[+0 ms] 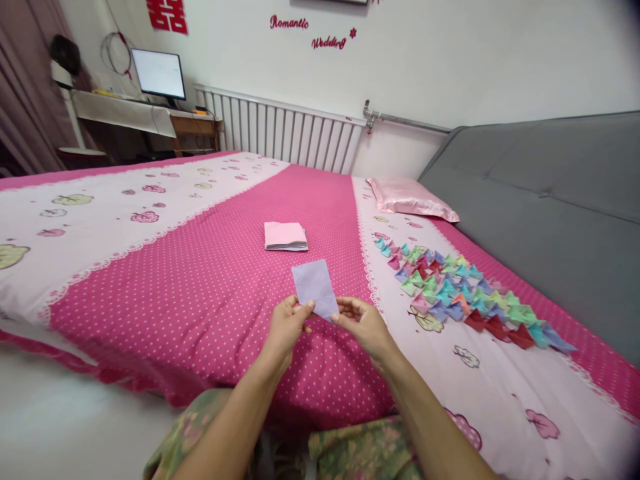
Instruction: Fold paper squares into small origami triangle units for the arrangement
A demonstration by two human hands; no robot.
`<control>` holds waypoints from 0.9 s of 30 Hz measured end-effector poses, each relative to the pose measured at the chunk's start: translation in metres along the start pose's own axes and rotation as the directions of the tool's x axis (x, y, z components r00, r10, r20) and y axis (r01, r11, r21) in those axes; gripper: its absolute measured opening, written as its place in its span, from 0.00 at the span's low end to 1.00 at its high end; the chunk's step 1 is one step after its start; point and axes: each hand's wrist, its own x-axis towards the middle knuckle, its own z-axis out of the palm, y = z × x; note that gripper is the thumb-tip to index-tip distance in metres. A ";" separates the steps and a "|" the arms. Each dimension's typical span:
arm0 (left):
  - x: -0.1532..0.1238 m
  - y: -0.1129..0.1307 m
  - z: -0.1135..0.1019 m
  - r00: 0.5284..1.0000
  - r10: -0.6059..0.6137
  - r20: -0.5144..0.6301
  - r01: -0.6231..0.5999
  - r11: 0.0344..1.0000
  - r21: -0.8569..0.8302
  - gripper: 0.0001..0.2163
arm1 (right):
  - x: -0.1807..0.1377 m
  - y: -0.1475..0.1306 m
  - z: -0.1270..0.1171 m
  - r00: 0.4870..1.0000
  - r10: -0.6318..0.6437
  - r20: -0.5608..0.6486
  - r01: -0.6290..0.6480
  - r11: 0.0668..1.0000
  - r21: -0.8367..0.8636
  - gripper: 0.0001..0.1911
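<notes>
A pale lilac sheet of paper (315, 287) is held up over the pink dotted bedspread (210, 280). My left hand (287, 327) pinches its lower left edge and my right hand (363, 323) pinches its lower right corner. Both hands are closed on the sheet. Farther back on the bed lies a stack of pink paper (285, 236). To the right, several folded paper shapes (460, 293) in many colours lie in rows on the pale part of the bedspread.
A pink satin pillow (415, 198) lies by the grey padded headboard (550, 213). A white radiator (285, 130) lines the far wall. At the back left, a lit monitor (159, 73) sits on a desk (145, 117).
</notes>
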 end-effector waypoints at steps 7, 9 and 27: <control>0.004 -0.008 -0.004 0.976 0.217 -0.023 -0.202 0.938 0.281 0.07 | 0.000 -0.006 -0.002 0.978 -0.096 -0.187 0.098 0.995 0.002 0.25; 0.002 -0.009 -0.006 0.955 0.286 -0.080 -0.223 0.868 0.444 0.07 | -0.001 -0.010 -0.002 0.966 -0.143 -0.216 0.144 0.990 -0.010 0.25; -0.002 -0.010 -0.006 0.923 0.368 -0.108 -0.310 0.881 0.358 0.11 | -0.013 -0.015 0.007 0.964 -0.262 0.045 0.265 0.959 -0.096 0.24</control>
